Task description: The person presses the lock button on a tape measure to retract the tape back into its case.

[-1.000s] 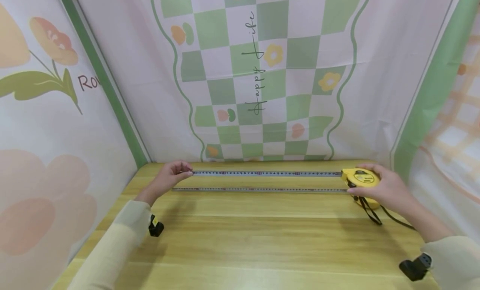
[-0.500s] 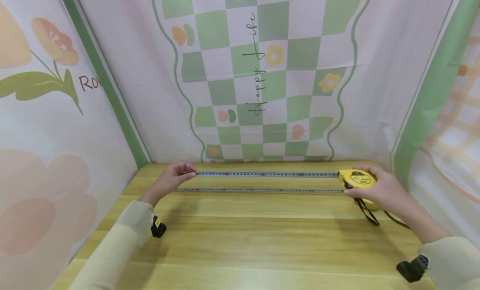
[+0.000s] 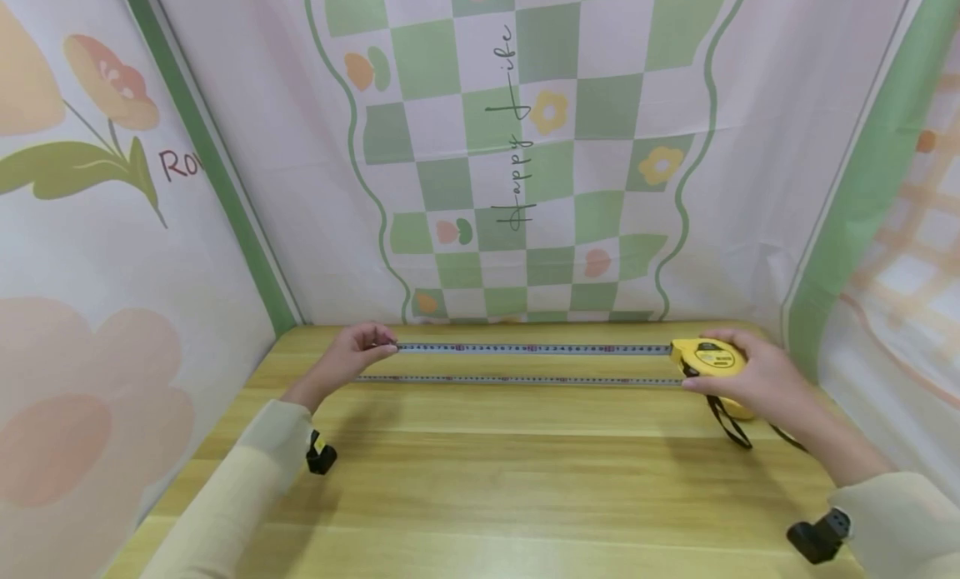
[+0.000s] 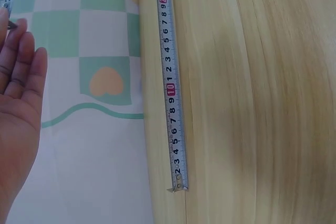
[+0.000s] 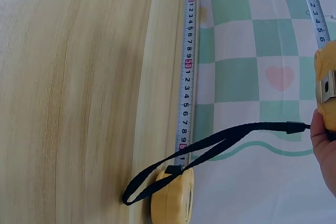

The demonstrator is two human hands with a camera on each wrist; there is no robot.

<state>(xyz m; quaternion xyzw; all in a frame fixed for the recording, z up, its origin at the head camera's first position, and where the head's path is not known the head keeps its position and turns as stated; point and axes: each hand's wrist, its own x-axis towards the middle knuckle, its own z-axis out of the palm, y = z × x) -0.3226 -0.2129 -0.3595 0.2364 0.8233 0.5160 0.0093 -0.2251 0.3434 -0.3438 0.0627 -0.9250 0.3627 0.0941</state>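
Observation:
My right hand grips a yellow tape measure by its case, above the far right of the table. Its blade runs out to the left, and my left hand pinches the end between thumb and fingers. A second blade lies along the table just nearer to me, its metal hook showing in the left wrist view. It comes from another yellow tape measure, mostly hidden under my right hand in the head view. From the held case hangs a black wrist strap.
The wooden table reaches back to a green-and-white checkered cloth wall. Printed cloth also lines the left wall and the right wall. Black wrist cameras sit at both sleeves.
Both hands have drawn slightly toward each other, left hand to the right, right hand to the left. The stretch of held blade between them is shorter. The lower tape measure has stayed put.

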